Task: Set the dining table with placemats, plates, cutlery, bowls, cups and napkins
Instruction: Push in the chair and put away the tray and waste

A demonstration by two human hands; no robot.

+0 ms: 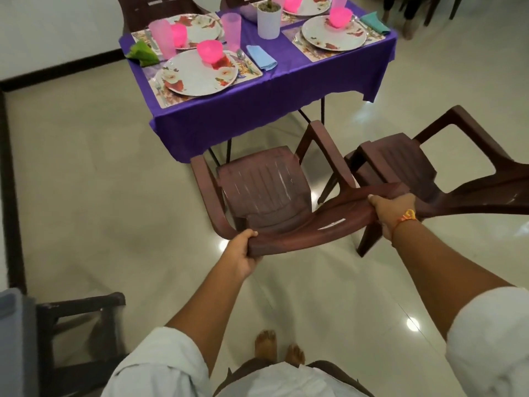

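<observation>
Both hands grasp the top rail of the brown chair. The left hand is curled around its nearer corner and the right hand around the other end. The dining table stands ahead of the hands, beyond the chair seat. I judge that the step is to bring this chair to the table's near side. It seems better to lift it a little than to drag it, and to keep it apart from the second chair, just beyond the right hand. The purple cloth already carries placemats, plates, pink bowls, cups and napkins. The floor below the hands is glossy pale tile, so the legs may slide
</observation>
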